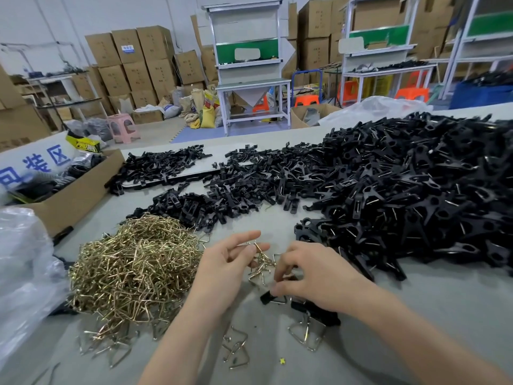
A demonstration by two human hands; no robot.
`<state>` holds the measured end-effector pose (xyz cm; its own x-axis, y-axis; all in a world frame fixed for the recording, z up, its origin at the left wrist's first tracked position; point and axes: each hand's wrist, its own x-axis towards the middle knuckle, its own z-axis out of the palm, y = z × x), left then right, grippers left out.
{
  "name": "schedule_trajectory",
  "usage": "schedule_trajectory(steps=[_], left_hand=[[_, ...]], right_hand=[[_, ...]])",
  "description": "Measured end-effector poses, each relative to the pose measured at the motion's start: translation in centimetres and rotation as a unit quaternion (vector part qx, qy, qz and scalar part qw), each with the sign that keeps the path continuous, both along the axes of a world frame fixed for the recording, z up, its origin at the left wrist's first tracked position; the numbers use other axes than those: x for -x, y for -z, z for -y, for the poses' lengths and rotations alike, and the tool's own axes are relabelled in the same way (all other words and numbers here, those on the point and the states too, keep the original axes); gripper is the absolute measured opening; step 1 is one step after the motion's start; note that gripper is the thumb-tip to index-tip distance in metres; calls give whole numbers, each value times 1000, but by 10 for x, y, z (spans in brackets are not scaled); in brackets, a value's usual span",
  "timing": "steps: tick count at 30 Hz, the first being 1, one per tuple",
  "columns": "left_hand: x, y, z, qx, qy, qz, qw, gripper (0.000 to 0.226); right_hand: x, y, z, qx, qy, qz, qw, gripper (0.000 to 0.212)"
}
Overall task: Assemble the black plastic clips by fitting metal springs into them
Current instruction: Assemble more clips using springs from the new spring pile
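Grey table top (433,323) carries everything.

Biggest item is the heap of black plastic clips (416,195), beyond and to the right of the right hand (313,279). It is cut off at the frame's right edge. The clips point every way with no common axis, and thin metal glints show in many.

A flatter spread of loose black clip parts (194,201) lies beyond both hands.

The pile of brass-coloured bent-wire springs (133,265) is just beside the left hand (222,270), on its left. Further left is a clear plastic bag (22,273), also cut off by the frame.

A brown cardboard box (80,190) sits beyond-left of the grip with a white sign (41,162) in it. Its blue characters "装区" are readable; the one before them is blurred. Print on the yellow-and-black packet (83,142) behind it is too blurred to read.

Left hand: index finger straight, thumb and another finger pinching a small tangle of brass-coloured springs (262,262) that hangs between the two hands.

Right hand: fingers curled down at that tangle. Its own fingers hide the tips, so I can't tell what it holds.

A short black plastic clip piece (267,297) pokes out leftward from under the right thumb, long axis roughly left-right, the rest hidden.

Under the right wrist is a second black clip (316,314), long axis left-right, with a silver wire spring (305,333) sticking out toward the camera.

Loose silver springs (236,348) lie near the left forearm, with a tiny yellow fleck (282,360) beside them.
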<state>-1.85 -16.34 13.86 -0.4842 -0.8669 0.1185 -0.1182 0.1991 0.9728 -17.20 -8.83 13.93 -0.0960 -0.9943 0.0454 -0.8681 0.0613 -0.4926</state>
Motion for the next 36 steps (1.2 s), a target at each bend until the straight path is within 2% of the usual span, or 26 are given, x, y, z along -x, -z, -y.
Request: schedule_trajectory(steps=[5, 9, 14, 20, 25, 28, 33, 36], left_hand=[[0, 1, -2, -44, -6, -29, 999, 23], [1, 2, 0, -32, -28, -58, 997, 20], [2, 3, 3, -2, -49, -79, 996, 23], [1, 6, 6, 56, -80, -54, 994, 25], [1, 7, 7, 34, -75, -69, 994, 23], [2, 8, 7, 16, -96, -103, 990, 16], [2, 5, 6, -30, -83, -164, 983, 12], [3, 3, 3, -46, -54, -177, 982, 11]], right_hand=[[-2, 0, 1, 8, -31, -35, 999, 26], [-2, 1, 1, 65, 41, 102, 992, 23], [-2, 2, 1, 119, 93, 247, 957, 12], [-4, 6, 1, 169, 82, 305, 933, 37], [-10, 1, -3, 236, 22, 257, 937, 54], [-11, 3, -2, 237, 55, 274, 930, 45], [-13, 4, -1, 212, 78, 230, 947, 9], [-18, 10, -2, 211, 61, 154, 963, 24]])
